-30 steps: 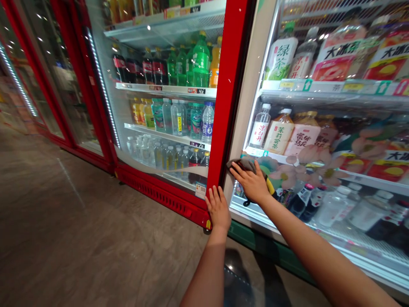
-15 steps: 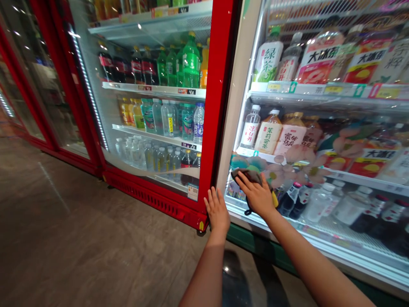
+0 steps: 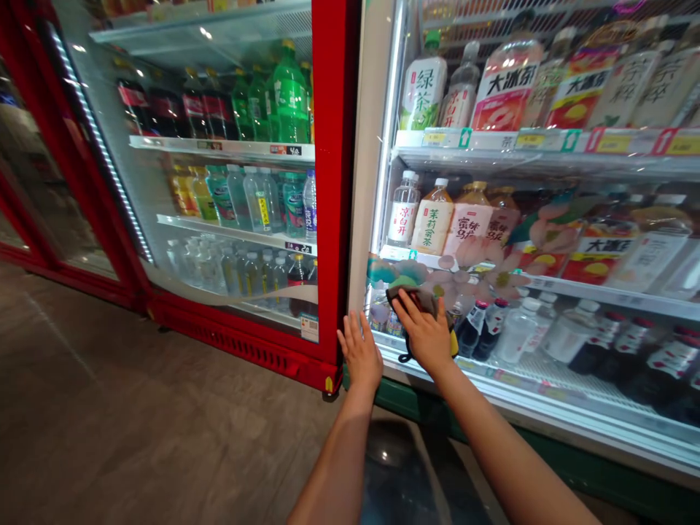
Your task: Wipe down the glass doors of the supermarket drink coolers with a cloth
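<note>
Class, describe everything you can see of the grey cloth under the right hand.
The grey cloth looks like soft fabric, with a yellow part at its right side and a thin black loop hanging at its lower left. It appears spread against the glass front of the right-hand cooler, beside printed flowers. The right hand covers much of it.

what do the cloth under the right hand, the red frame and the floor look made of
Cloth: soft, matte fabric, judging by its limp edges; exact fibre unclear.

Red frame: smooth with slight sheen, perhaps painted metal or plastic, evenly coloured.

Floor: probably polished concrete or stone, mottled brown with faint reflected light.
</note>
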`<move>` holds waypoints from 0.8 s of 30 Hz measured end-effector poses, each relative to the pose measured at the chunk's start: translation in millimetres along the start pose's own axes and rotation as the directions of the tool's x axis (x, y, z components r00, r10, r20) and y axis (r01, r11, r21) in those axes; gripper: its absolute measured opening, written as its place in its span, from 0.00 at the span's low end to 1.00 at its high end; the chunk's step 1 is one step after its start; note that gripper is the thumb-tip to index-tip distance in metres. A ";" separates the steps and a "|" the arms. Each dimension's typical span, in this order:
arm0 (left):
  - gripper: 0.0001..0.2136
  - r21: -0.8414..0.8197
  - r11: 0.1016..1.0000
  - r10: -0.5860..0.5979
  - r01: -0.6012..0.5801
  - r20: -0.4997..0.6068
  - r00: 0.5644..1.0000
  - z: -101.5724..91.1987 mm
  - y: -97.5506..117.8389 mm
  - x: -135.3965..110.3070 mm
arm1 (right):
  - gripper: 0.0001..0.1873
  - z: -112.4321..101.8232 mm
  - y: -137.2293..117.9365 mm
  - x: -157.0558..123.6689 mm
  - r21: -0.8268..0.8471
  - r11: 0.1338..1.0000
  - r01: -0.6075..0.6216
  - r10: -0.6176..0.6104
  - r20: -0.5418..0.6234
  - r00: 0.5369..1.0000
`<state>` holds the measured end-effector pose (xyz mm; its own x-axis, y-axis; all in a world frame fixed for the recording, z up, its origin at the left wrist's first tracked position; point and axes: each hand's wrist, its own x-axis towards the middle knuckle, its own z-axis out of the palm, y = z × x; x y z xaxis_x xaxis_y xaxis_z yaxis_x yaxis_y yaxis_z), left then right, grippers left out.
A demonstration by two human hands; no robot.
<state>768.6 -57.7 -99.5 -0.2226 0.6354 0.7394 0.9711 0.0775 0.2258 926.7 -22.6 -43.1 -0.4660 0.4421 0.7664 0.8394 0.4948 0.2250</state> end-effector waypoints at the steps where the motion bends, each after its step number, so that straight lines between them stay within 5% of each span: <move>1: 0.39 -0.007 1.000 0.001 -0.002 -0.002 1.000 -0.2 1.4 0.3 | 0.34 -0.6 2.0 -3.9 -0.015 0.999 -0.044 0.044 -0.011 0.999; 3: 0.39 -0.015 1.000 0.006 -0.006 -0.010 1.000 -0.9 2.6 0.9 | 0.34 4.3 0.8 -19.7 -0.022 0.999 -0.034 0.034 -0.005 0.999; 9: 0.36 -0.035 0.999 0.022 -0.023 -0.031 0.999 -1.6 1.9 6.4 | 0.28 19.7 -14.1 -29.6 0.091 0.942 0.324 -0.327 0.022 0.945; 13: 0.38 -0.087 0.996 0.028 -0.032 -0.041 0.999 1.4 11.2 7.1 | 0.32 -3.4 14.4 -15.3 0.004 0.991 0.136 -0.136 0.015 0.991; 16: 0.39 -0.110 0.991 0.069 -0.072 -0.034 0.997 3.0 21.9 4.7 | 0.32 -15.2 41.8 -39.3 -0.047 0.998 0.037 -0.038 -0.017 0.999; 20: 0.40 -0.111 0.985 0.128 -0.130 -0.032 0.991 1.7 34.0 4.5 | 0.32 -9.4 51.4 -81.4 0.005 0.984 0.179 -0.179 0.020 0.984; 24: 0.39 -0.099 0.981 0.165 -0.169 -0.043 0.985 -0.8 43.4 10.5 | 0.32 -9.1 47.3 -74.5 0.036 0.968 0.247 -0.248 0.044 0.968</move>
<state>808.4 -48.3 -81.4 -0.0628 0.6060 0.7930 0.9814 -0.1069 0.1594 1003.6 -38.9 -84.0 -0.6719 0.3381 0.6589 0.6877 0.6151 0.3857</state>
